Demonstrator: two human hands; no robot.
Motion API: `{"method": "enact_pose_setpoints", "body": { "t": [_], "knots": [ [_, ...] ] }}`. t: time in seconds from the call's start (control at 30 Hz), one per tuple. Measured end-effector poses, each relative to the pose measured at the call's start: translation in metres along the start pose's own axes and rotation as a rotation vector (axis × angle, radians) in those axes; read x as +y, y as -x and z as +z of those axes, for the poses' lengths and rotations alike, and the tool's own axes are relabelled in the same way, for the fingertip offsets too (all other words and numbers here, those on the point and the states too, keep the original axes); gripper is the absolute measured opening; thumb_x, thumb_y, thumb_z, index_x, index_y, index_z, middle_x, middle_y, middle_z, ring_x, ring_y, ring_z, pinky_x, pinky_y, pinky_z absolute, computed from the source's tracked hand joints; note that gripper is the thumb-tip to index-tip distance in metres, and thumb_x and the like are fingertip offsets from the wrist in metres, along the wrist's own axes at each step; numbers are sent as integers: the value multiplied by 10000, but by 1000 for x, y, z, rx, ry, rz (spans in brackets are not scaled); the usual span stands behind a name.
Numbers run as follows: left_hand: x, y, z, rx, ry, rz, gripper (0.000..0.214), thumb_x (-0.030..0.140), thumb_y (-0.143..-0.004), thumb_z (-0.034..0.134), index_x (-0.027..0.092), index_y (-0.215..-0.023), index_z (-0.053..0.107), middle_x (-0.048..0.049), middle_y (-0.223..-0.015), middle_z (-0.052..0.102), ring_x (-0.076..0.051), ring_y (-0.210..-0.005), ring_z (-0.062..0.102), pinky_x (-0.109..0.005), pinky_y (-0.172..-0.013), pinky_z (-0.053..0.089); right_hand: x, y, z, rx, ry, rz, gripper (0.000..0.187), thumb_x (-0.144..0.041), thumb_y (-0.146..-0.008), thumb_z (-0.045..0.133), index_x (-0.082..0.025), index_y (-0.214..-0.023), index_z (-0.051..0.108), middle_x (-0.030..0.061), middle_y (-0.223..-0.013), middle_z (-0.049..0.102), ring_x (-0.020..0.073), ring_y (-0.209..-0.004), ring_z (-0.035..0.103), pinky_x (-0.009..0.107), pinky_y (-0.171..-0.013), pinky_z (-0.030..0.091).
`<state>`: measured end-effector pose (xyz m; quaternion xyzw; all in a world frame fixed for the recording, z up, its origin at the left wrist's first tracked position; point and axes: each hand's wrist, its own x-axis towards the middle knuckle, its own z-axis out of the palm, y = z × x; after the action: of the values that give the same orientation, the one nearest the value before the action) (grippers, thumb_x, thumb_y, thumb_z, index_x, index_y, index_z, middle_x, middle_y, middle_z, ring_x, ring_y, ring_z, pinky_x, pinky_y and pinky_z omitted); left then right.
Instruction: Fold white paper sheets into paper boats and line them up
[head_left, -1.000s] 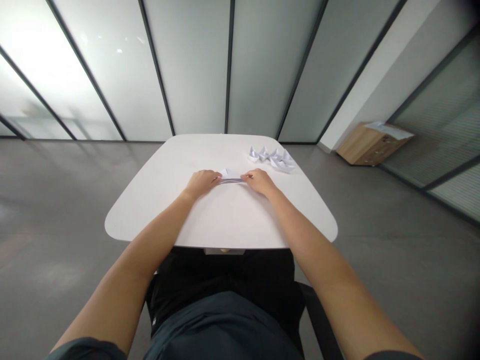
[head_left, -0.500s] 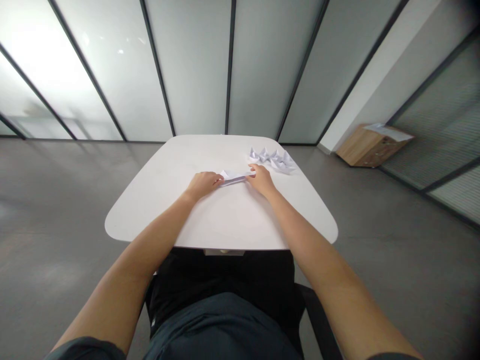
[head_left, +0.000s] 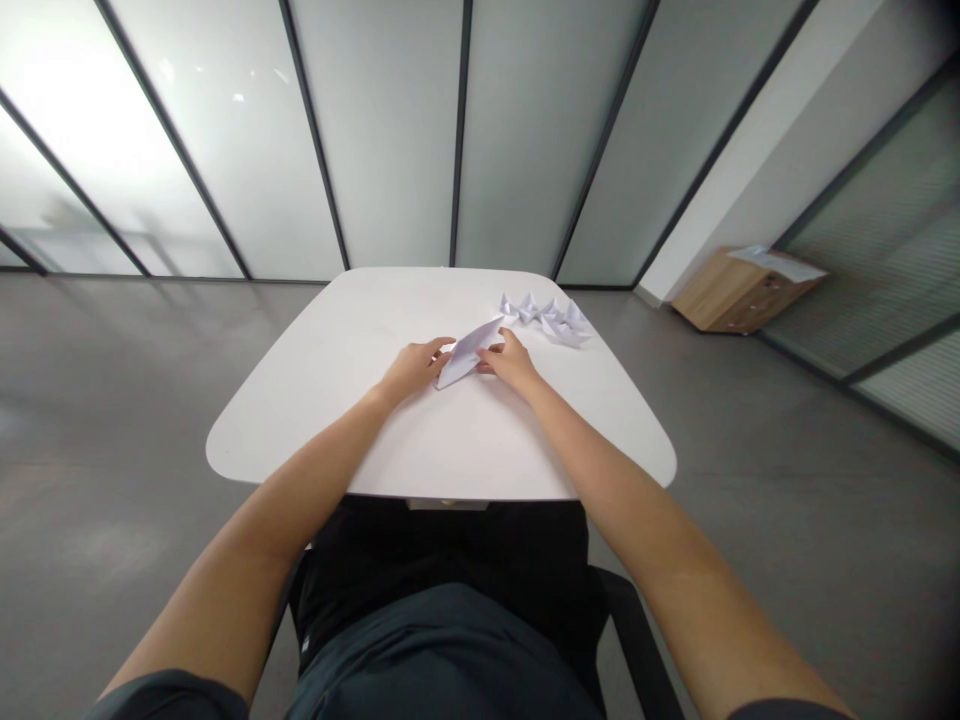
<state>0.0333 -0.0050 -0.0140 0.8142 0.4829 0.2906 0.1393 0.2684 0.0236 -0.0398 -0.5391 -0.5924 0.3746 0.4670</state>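
Between my two hands a folded sheet of white paper (head_left: 466,354) stands tilted above the table, slanting from lower left to upper right. My left hand (head_left: 416,366) has its fingers closed on the paper's left side. From the other side, my right hand (head_left: 513,360) grips the paper with thumb and fingers. Just beyond my right hand, several folded white paper shapes (head_left: 551,320) with pointed tips lie in a cluster. Some fingertips are hidden behind the paper.
The white table (head_left: 300,420) has rounded corners and sits in front of my lap. A chair armrest (head_left: 634,640) is at lower right. On the floor at right stands a wooden cabinet (head_left: 724,292) with paper on top. Frosted glass panels (head_left: 382,140) line the back.
The folded paper has turned from a nearly level strip to a slanted position, showing a broader face. My right hand has shifted slightly left, closer to my left hand.
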Motion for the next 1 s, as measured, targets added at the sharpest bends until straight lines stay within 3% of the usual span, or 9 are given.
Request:
{"method": "enact_pose_setpoints", "body": {
  "t": [0.1, 0.23, 0.4, 0.6, 0.83, 1.0],
  "knots": [
    [-1, -1, 1, 6, 71, -43, 473, 317, -1029, 548, 258, -1496, 590, -50, -1055, 815, -207, -820, 766, -298, -893, 542, -5, 4, 2, -27, 67, 17, 368, -171, -868, 752, -195, -1217, 637, 67, -995, 783, 174, -686, 759, 311, -680, 672],
    [-4, -2, -1, 27, 95, -122, 608, 263, -988, 572, 216, -1586, 476, -67, -990, 816, -229, -846, 762, -317, -902, 550, -10, 8, 0, -68, 174, -62, 87, -149, -920, 667, -202, -988, 679, 46, -909, 781, 171, -667, 760, 256, -630, 635],
    [-11, -4, -2, 38, 149, -214, 658, 197, -949, 543, 217, -1600, 448, -25, -829, 790, -209, -801, 755, -294, -852, 565, -13, 12, -2, -128, 224, -137, 210, -197, -987, 573, -230, -1147, 706, 14, -824, 774, 168, -608, 742, 226, -556, 591],
    [-23, -7, 6, 76, 254, -240, 545, 251, -932, 591, 249, -1477, 608, -24, -872, 775, -199, -754, 717, -290, -780, 577, -21, 19, -1, -201, 270, -227, 309, -290, -1023, 538, -247, -1249, 744, -7, -793, 773, 161, -599, 723, 227, -586, 586],
    [-19, -11, 14, 77, 858, -345, 369, 175, -869, 582, 153, -1196, 752, -71, -1020, 778, -194, -887, 723, -304, -825, 610, -27, 18, -1, -141, 234, -192, 354, -244, -995, 565, -208, -1290, 757, 30, -860, 797, 162, -636, 736, 266, -680, 627],
    [-14, -11, 9, 72, 1101, -403, 381, 171, -871, 625, 156, -1228, 758, -99, -1152, 774, -200, -1013, 718, -328, -920, 610, -18, 10, 0, -154, 79, -138, 349, -167, -934, 562, -206, -1193, 792, 46, -980, 804, 164, -673, 752, 300, -704, 658]
  ]
}}
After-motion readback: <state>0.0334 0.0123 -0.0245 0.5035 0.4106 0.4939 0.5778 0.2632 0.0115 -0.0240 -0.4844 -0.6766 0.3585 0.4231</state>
